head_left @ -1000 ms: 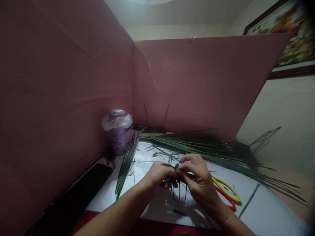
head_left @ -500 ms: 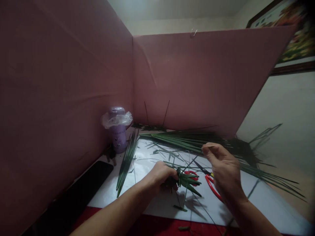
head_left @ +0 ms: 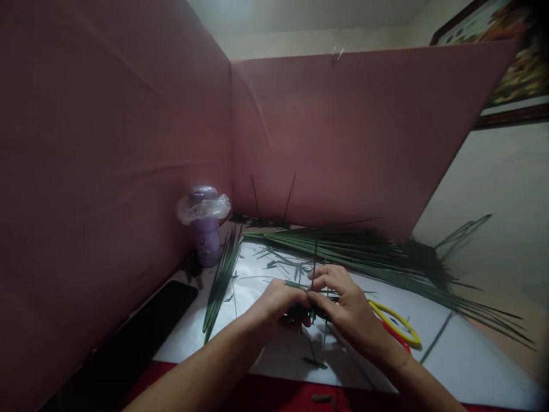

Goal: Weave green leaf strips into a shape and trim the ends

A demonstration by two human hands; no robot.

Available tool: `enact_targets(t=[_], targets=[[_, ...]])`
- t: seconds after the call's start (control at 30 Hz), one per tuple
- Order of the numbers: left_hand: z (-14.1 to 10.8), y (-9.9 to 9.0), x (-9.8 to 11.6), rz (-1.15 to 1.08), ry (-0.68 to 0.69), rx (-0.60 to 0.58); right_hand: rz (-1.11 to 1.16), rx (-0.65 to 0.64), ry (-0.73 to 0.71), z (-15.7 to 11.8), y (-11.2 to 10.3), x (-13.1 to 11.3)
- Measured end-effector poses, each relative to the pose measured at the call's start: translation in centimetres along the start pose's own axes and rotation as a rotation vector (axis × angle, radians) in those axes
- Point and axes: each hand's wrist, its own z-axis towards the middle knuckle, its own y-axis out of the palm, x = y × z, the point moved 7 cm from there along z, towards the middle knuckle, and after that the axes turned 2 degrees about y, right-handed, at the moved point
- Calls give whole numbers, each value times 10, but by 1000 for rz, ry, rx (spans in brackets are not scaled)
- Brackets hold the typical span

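Note:
My left hand [head_left: 285,303] is closed around a green woven leaf piece, which the hands now mostly cover. My right hand [head_left: 345,297] has come up against it, thumb and fingers pinched on a thin leaf strip [head_left: 315,260] that stands upright above the fingertips. Just right of that wrist lie scissors with yellow and red handles [head_left: 397,323]; their blades are hidden behind the hand. Narrow leaf scraps [head_left: 283,264] are scattered on the white sheet beyond my fingers.
Long palm leaves [head_left: 334,243] stretch across the back and right. A smaller leaf bundle [head_left: 223,286] lies left, near a purple tumbler [head_left: 207,234] with plastic round it and a black phone-like slab [head_left: 171,303]. Pink panels [head_left: 343,143] enclose the left and back.
My right hand has moved left and down to my left hand, bringing the leaf strip from a slanting line to upright. The scissors' yellow handle has come into view. My left hand stays put.

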Motion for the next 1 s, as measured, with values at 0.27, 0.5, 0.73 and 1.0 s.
enact_targets(t=[0.27,0.5,0.73,1.0], targets=[[-1,0,-3,48,-68,29,-65,74,26,2,-5,2],[1,3,-9,76,-99,-3,-62,179,39,3,-14,11],[2,6,-10,86,-74,-45,-32,218,82,2,-17,16],[-4,14,-5,56,47,-190,18,211,93,4,-21,17]])
